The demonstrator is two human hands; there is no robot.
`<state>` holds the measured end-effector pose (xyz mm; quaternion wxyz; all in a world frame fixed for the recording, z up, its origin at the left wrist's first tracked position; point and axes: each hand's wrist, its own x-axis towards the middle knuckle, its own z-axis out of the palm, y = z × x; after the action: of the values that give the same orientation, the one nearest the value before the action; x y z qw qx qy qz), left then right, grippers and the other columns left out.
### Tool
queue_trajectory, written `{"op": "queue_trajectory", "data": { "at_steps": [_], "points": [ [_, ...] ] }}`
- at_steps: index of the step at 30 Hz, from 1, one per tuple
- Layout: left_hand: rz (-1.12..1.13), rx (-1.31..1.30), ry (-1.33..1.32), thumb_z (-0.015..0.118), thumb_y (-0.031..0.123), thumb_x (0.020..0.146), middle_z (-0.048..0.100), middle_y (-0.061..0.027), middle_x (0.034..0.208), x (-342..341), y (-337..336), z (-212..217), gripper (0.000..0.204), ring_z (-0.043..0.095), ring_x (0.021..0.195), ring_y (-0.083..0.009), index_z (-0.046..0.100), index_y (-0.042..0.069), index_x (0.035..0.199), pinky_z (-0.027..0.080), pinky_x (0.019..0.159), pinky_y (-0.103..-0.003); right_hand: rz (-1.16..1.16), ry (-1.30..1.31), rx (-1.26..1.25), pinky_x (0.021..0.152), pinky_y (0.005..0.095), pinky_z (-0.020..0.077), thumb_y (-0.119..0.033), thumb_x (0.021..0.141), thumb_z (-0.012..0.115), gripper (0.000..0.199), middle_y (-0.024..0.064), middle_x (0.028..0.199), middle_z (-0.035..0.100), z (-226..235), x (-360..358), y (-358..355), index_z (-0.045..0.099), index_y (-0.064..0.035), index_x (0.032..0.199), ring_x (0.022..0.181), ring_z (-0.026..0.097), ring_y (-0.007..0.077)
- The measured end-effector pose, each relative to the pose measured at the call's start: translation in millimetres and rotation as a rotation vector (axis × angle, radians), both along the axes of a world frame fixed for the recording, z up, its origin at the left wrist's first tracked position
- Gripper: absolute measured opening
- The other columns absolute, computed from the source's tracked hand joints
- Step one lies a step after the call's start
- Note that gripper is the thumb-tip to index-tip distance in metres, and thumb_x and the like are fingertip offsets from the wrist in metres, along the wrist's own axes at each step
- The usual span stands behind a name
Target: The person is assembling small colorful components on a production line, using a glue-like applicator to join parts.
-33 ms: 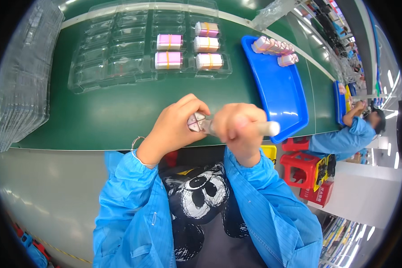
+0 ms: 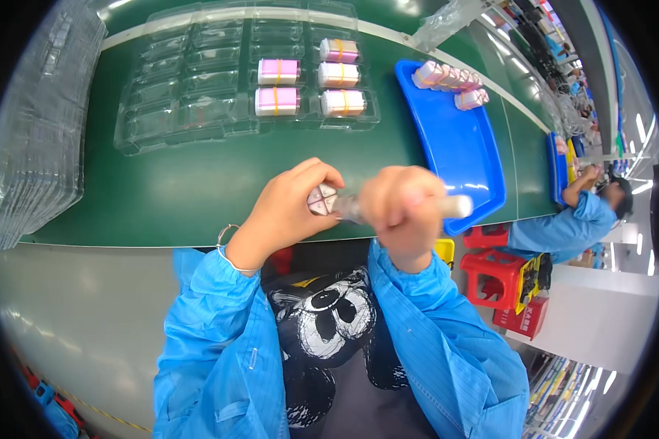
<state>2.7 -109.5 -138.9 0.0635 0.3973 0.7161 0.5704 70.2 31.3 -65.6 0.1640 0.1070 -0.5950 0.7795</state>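
My left hand (image 2: 285, 208) is closed round a small bundle of white wedge-shaped pieces (image 2: 321, 198), whose wedge ends form a circle facing up. My right hand (image 2: 404, 208) grips a tool with a pale round handle (image 2: 457, 207); motion blurs both. The tool's clear or whitish tip (image 2: 349, 208) points left at the bundle's side. Whether the tip touches the bundle I cannot tell. Beyond my hands, a clear plastic tray (image 2: 220, 135) holds several pink and white bundles (image 2: 277, 101) with yellow bands round them.
To the right lies a blue tray (image 2: 461, 164) with several banded bundles (image 2: 447, 75) at its far end. Stacked clear trays (image 2: 40, 132) stand at the left. A co-worker (image 2: 564, 227) in blue sits farther right, near red stools (image 2: 490, 274). The green table's near edge (image 2: 124, 246) runs below my hands.
My right hand has shifted slightly to the right with the tool, drawing its tip a little away from the bundle. My left hand stays nearly still.
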Motion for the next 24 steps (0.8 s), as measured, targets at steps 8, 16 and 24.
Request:
{"op": "queue_trajectory", "data": {
  "at_steps": [8, 16, 24],
  "points": [
    [-0.07, 0.388, -0.865, 0.037, 0.064, 0.091, 0.06, -0.0103, 0.077, 0, -7, 8, 0.066, 0.061, 0.065, -0.0163, 0.044, 0.004, 0.118, 0.05, 0.059, -0.027, -0.104, -0.468, 0.189, 0.04, 0.0178, 0.028, -0.021, 0.093, 0.055, 0.017, -0.0017, 0.064, 0.054, 26, -14, 41, 0.06, -0.0066, 0.085, 0.047, 0.042, 0.0009],
    [0.01, 0.29, -1.211, 0.001, 0.082, 0.08, 0.06, -0.0129, 0.074, -5, -1, 54, 0.101, 0.059, 0.059, -0.0199, 0.042, 0.0, 0.123, 0.05, 0.054, -0.029, 0.185, -0.721, 0.236, 0.04, 0.0195, 0.0298, -0.032, 0.09, 0.062, 0.028, -0.0006, 0.065, 0.057, 11, -36, 20, 0.065, -0.0047, 0.095, 0.048, 0.047, 0.0029],
    [0.011, 0.119, -1.139, 0.0, 0.083, 0.079, 0.062, -0.0142, 0.081, -13, 3, 61, 0.103, 0.062, 0.067, -0.0206, 0.042, 0.0, 0.125, 0.051, 0.056, -0.029, 0.354, -0.695, 0.308, 0.041, 0.0203, 0.0333, -0.032, 0.088, 0.065, 0.03, 0.0025, 0.066, 0.063, 8, -54, 19, 0.067, -0.0018, 0.087, 0.051, 0.052, 0.004]
  ]
}}
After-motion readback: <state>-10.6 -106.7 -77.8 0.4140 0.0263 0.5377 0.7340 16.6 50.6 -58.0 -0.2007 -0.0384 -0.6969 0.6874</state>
